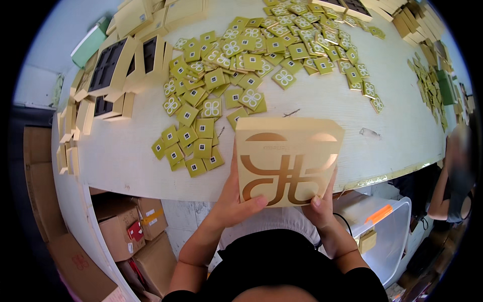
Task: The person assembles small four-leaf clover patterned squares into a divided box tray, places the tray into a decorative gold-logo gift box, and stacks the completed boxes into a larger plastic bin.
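Head view, looking down: gold square box [288,161] with a bronze looping emblem held flat over the near edge of the pale wooden worktop [126,161], gripped from both sides. Left hand [236,199] curled around the box's left edge, thumb pressed along its lower margin; right hand [319,204] clasped on the lower right corner, thumb on top (fingers hidden beneath). Scattered beyond the box, a wide spread of small olive-green square packets [201,133], some printed with a white clover pattern, others with a dark centre square, reaching toward the far right of the worktop. Stacked along the left edge, open tan boxes with black inner trays [108,68]. More tan cartons piled at the far right [417,25]. Below the worktop, brown cardboard boxes [126,226] at left, clear plastic bin [392,226] at right. Another person [455,171] seated at the right rim
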Available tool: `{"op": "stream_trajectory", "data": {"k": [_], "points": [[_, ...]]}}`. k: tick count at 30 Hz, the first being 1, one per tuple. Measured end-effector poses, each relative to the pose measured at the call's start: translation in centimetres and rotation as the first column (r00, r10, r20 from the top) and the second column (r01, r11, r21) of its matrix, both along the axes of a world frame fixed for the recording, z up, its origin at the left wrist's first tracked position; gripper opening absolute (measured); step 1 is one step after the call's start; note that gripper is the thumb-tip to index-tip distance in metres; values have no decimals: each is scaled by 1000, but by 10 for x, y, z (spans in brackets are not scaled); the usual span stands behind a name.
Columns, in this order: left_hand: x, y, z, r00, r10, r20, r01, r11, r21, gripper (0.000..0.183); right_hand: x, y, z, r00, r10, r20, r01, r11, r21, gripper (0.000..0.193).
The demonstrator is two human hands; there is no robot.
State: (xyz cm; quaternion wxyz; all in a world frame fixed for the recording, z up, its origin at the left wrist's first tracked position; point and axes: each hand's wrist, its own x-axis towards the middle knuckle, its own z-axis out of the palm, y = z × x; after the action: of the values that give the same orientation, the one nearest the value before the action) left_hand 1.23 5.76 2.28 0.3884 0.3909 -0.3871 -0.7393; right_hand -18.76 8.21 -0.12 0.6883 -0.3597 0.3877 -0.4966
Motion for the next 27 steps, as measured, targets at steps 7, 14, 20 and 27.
{"op": "stream_trajectory", "data": {"k": [7,14,20,27], "points": [[14,20,-28,984,72,-164,-57,994,95,92,2,-15,5,962,-136,-238,-21,829,-559,81],[21,32,-58,927,281,-248,-277,959,54,67,23,-7,32,873,-419,-250,75,622,-780,50],[18,31,-63,956,91,-279,-104,994,-35,74,26,-4,16,904,-413,-114,181,611,-771,52],[8,30,-52,954,62,-293,-72,997,-25,76,8,-7,7,895,-397,-205,115,648,-753,53]]}}
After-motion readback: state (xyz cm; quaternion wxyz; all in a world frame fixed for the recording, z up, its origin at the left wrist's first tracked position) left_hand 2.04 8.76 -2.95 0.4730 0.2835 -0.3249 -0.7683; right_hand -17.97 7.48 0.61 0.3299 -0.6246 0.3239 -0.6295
